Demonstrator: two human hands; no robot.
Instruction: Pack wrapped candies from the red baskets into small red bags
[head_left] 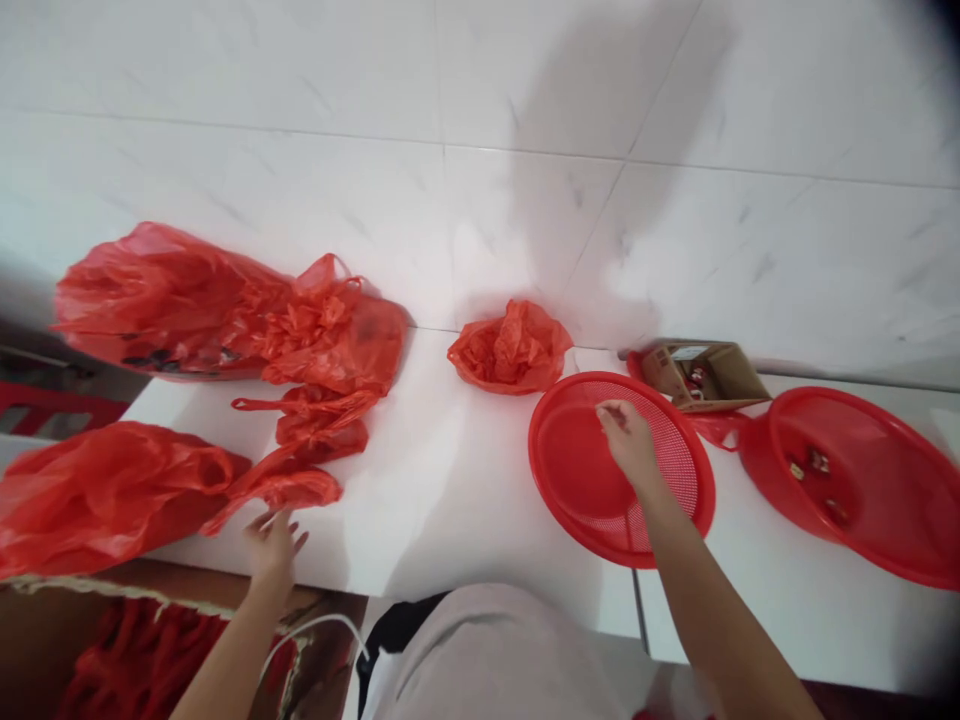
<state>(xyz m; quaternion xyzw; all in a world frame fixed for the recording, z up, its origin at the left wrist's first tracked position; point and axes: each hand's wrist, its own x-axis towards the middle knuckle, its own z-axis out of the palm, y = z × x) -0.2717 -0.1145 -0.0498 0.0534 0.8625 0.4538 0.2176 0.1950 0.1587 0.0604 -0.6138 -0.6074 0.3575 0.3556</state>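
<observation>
My left hand [274, 548] is by the table's front edge with its fingers spread, holding nothing. Its fingertips are close to a small red plastic bag [300, 488]; I cannot tell whether they touch it. Over a round red mesh basket [581, 470] at right of centre, my right hand [628, 440] has its fingers drawn together in a pinch. Whatever may be between those fingertips is too small to make out. The visible inside of the basket shows a smooth red bottom and mesh sides.
Large filled red bags [172, 290] lie at the back left, another bag [112, 490] at the front left. An opened red bag [514, 350] sits near the wall. Rightward are a small cardboard box [724, 375] and a red basin [892, 480] holding small items. A carton [45, 650] stands below left.
</observation>
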